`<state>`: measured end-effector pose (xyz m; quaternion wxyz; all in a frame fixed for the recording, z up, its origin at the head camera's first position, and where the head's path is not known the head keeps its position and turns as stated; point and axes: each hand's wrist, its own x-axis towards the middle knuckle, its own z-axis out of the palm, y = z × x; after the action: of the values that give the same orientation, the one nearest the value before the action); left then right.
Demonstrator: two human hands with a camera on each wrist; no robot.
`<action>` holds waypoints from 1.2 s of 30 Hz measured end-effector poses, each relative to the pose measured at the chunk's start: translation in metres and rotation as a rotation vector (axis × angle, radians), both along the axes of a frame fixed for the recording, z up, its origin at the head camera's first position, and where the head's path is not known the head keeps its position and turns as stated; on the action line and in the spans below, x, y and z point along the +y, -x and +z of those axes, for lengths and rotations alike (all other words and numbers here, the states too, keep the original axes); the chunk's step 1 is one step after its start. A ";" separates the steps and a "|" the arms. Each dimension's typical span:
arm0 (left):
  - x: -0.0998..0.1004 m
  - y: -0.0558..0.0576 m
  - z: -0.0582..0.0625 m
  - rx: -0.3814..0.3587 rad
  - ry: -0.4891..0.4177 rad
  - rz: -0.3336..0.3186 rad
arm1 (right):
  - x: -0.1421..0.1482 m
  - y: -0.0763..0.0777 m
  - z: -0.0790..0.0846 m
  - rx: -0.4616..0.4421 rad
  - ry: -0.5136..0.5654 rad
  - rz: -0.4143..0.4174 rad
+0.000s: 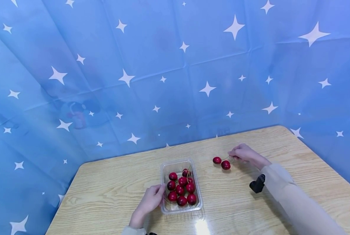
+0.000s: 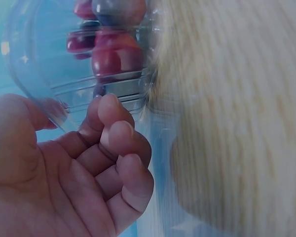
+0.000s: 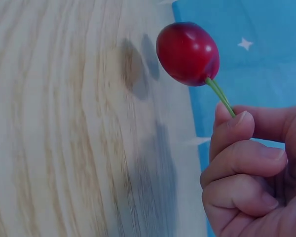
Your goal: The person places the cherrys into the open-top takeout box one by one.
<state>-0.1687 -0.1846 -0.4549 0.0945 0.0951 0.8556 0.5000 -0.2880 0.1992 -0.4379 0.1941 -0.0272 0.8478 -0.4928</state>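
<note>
My right hand pinches green stems between thumb and index finger. From them hang two red cherries; in the right wrist view the front cherry hides the other, and shadows lie apart from it on the wood. My left hand holds the left side of a clear plastic container. Its thumb lies over the rim and its curled fingers are against the outer wall. Inside the container, several dark red cherries lie in a cluster, some with stems.
The light wood table carries the container near its middle. A blue cloth with white stars hangs behind the table and along its sides. A black wrist device sits under the right sleeve.
</note>
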 end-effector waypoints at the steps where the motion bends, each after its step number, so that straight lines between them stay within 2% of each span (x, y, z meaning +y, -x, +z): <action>1: 0.000 0.000 0.000 0.000 0.000 0.000 | -0.001 -0.001 0.001 -0.003 0.014 -0.003; 8: 0.000 0.000 0.001 0.001 0.008 0.000 | -0.005 -0.008 0.007 -0.011 0.084 -0.038; 14: -0.001 0.000 0.000 0.002 0.009 -0.005 | -0.011 -0.014 0.013 0.026 0.131 -0.024; 29: -0.001 0.002 -0.002 -0.005 0.018 0.005 | -0.030 -0.029 0.031 0.021 0.280 0.003; 36: -0.001 0.001 -0.001 -0.003 0.011 0.005 | -0.041 -0.036 0.039 0.031 0.281 0.043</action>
<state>-0.1699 -0.1856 -0.4554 0.0950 0.0916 0.8585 0.4955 -0.2515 0.1582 -0.3988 0.1856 -0.0799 0.7725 -0.6020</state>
